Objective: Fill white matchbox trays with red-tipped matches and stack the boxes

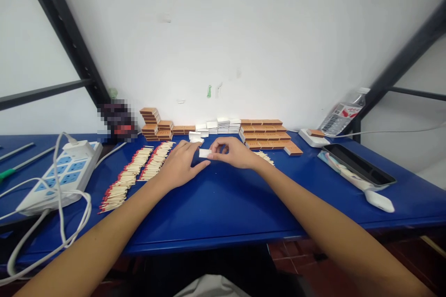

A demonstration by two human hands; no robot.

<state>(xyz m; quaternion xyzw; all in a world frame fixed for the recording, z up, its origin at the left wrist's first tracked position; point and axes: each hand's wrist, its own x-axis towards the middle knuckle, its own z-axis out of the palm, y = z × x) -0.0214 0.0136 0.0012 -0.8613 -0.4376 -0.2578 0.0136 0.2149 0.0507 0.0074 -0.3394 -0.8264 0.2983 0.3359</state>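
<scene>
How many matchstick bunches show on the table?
3: outer left row, inner left row, and a partly hidden bunch beyond the right wrist; arms may hide more.

Blue counter (pixel 223 211), red-tipped pale matches (pixel 119 189), orange-brown matchboxes (pixel 267 137), white box piece (pixel 204 153); white power strip (pixel 38 202) with light-blue sockets (pixel 70 178); clear bottle (pixel 336 124), red-and-white label (pixel 348 110).

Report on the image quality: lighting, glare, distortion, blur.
Head view: lighting fairly even on the white wall; head view: soft sheen on the blue tabletop; head view: wide-angle stretch, with the black posts leaning outward; head view: pixelation hides a back-left patch; head view: the white piece at the right hand shows little detail.
</scene>
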